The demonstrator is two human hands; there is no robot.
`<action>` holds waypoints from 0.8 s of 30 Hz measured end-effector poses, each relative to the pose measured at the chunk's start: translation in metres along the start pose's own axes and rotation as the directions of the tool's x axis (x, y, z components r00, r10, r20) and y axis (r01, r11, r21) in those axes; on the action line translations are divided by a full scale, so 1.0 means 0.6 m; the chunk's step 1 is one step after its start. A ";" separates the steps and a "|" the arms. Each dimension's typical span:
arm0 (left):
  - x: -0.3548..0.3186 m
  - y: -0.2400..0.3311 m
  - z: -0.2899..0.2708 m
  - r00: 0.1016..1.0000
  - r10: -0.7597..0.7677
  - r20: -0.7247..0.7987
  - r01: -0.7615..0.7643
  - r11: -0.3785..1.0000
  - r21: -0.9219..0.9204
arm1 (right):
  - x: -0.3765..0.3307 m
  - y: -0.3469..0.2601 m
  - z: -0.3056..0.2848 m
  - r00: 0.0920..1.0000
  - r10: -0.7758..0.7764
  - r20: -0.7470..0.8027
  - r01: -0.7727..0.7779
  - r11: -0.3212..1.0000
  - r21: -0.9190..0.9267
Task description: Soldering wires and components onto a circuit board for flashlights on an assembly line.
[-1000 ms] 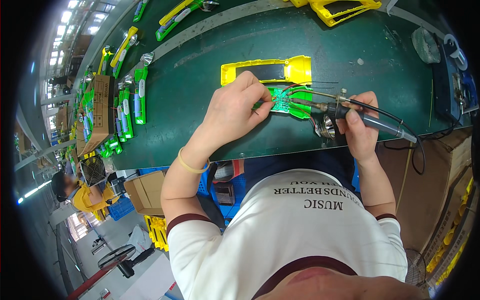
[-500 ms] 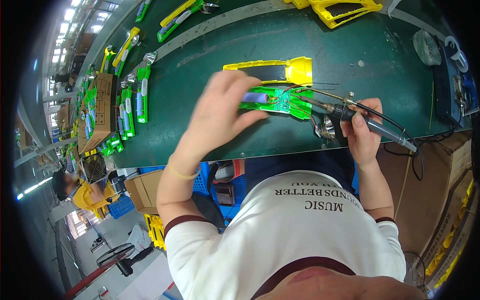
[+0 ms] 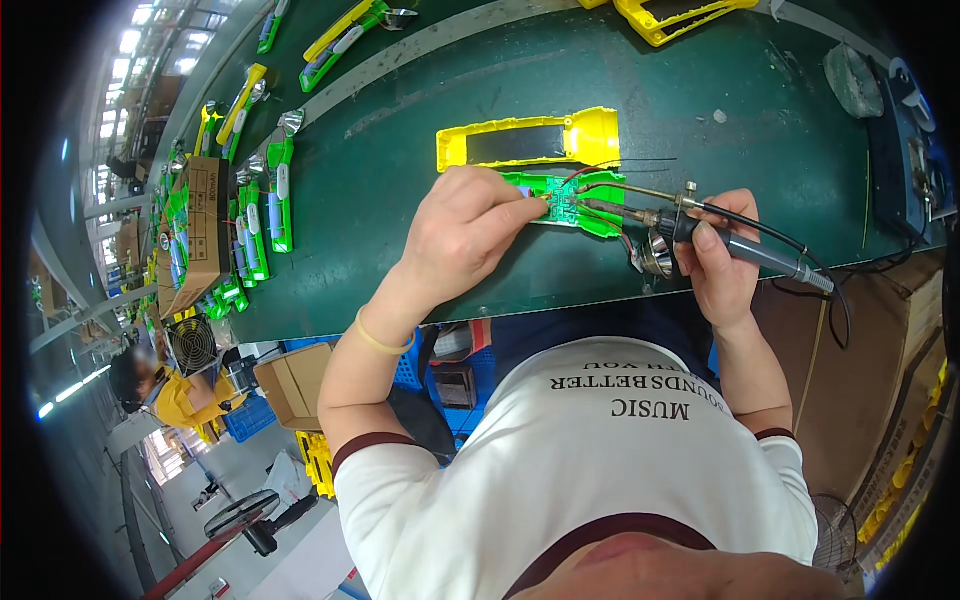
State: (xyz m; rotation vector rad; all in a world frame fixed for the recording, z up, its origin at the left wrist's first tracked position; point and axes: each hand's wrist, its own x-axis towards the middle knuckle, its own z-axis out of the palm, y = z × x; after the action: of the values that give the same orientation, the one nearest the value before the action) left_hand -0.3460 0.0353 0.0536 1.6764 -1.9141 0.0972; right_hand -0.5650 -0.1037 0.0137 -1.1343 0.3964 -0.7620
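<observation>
My left hand [image 3: 465, 235] is closed in a pinch at the left edge of a green circuit board [image 3: 563, 203], where a thin orange wire shows at the fingertips. The board lies in an open green flashlight shell [image 3: 602, 224]; my hand hides the shell's left part and most of its purple battery. My right hand [image 3: 722, 275] grips a soldering iron [image 3: 760, 256] with a thin metal feed tube alongside. The iron's tip reaches the board's right side. A silver reflector [image 3: 656, 254] on wires sits below the iron. Behind the green shell lies a yellow shell half [image 3: 592, 138].
Several green flashlight halves [image 3: 280, 195] lie at the left around a cardboard box [image 3: 205, 225]. More yellow shells [image 3: 665, 25] are at the far edge. On the right stands a dark blue soldering unit [image 3: 900, 165], with a cable trailing from the iron.
My left hand has come down and right from above the battery, and its fingers have closed at the board's edge. The iron's tip has shifted slightly left onto the board.
</observation>
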 end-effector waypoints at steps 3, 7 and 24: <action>0.002 0.000 -0.001 0.995 0.094 0.018 -0.095 0.993 0.063 | -0.003 0.003 -0.002 1.000 0.007 0.019 -0.006 0.999 -0.043; 0.006 -0.002 -0.005 0.988 0.139 0.068 -0.146 0.984 0.106 | -0.002 0.004 -0.001 1.000 -0.008 0.014 0.008 0.998 -0.062; 0.007 0.001 -0.009 0.981 0.155 0.119 -0.174 0.969 0.173 | 0.000 0.000 0.001 0.999 -0.035 0.009 0.035 0.999 0.026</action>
State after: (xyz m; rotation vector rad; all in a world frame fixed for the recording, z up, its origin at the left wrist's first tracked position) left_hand -0.3444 0.0342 0.0603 1.6643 -2.1791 0.2628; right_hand -0.5649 -0.1033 0.0139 -1.1225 0.3582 -0.7898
